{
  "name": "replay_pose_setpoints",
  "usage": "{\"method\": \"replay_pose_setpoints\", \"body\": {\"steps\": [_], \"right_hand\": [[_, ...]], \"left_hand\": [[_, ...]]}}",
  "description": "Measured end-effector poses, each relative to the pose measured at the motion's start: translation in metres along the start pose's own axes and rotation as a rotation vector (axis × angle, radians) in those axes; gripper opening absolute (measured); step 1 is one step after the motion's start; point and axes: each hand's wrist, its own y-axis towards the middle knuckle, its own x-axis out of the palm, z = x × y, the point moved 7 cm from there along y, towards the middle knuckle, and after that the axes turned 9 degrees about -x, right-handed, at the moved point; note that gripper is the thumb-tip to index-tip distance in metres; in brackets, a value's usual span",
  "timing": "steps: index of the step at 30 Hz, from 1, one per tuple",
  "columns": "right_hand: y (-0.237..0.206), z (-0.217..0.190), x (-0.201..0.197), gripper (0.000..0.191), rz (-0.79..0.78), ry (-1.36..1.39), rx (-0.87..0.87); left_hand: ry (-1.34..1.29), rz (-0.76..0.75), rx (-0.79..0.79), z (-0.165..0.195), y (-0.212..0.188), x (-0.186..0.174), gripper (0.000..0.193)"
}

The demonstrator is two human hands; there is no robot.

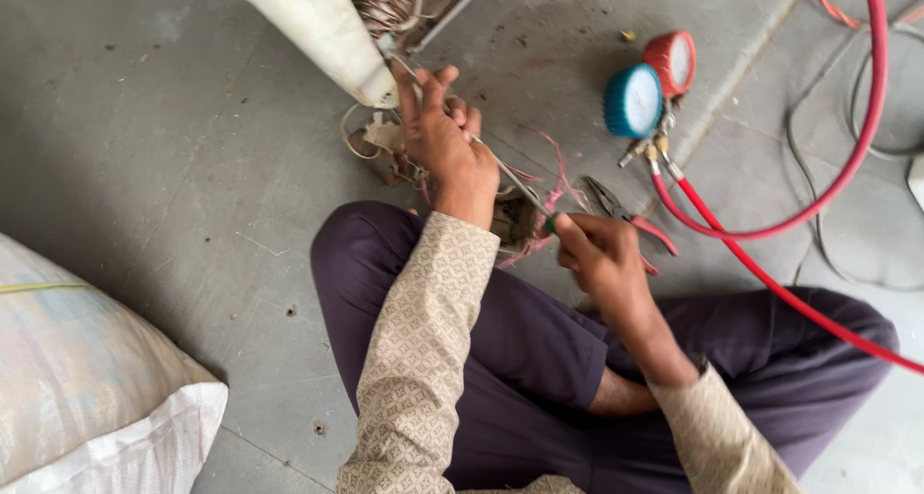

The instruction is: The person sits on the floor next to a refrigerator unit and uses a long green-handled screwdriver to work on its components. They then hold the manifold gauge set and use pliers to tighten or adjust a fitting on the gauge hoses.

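A person seated cross-legged on a grey concrete floor [173, 167] closes the right hand [599, 255] around the green handle of a screwdriver [520, 191], its thin shaft angled up toward the left hand [445, 138]. That hand's fingers curl around wiring at a white appliance casing [318, 27]. Pliers [626, 215], two gauges [650, 85] and a red hose [818, 200] lie nearby.

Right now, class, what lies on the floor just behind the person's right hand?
Behind the right hand, red-handled pliers lie on the concrete floor, jaws pointing away. The hand covers part of the handles, so how far they extend cannot be seen.
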Motion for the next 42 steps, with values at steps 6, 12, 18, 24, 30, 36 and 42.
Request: {"method": "replay_pose_setpoints", "body": {"steps": [6, 12, 18, 24, 30, 36, 42], "right_hand": [[-0.009, 0.007, 0.022, 0.037, -0.199, 0.581, 0.248], [-0.04, 0.013, -0.024, 0.038, -0.01, 0.362, 0.088], [-0.027, 0.056, -0.15, 0.032, 0.426, 0.045, -0.054], [0.055, 0.047, -0.196, 0.05, 0.516, -0.599, -0.39], [0.049, -0.003, -0.154, 0.069, 0.618, -1.166, -0.589], [-0.006, 0.029, -0.084, 0.075, 0.136, -1.018, -0.471], [-0.004, 0.063, -0.08, 0.063, 0.175, -0.994, -0.402]], "left_hand": [[0.173, 0.114, -0.086, 0.011, 0.001, 0.003, 0.056], [0.6, -0.126, -0.226, -0.004, -0.044, 0.041, 0.049], [1.26, -0.731, 0.028, -0.042, -0.075, 0.093, 0.058], [2.113, -1.161, 0.26, -0.064, -0.124, 0.047, 0.104], [2.496, -1.016, 0.584, -0.039, -0.099, 0.019, 0.104], [2.735, -0.685, 0.515, -0.004, -0.07, 0.014, 0.099], [2.371, -0.868, 0.602, 0.005, -0.102, 0.073, 0.095]]}}
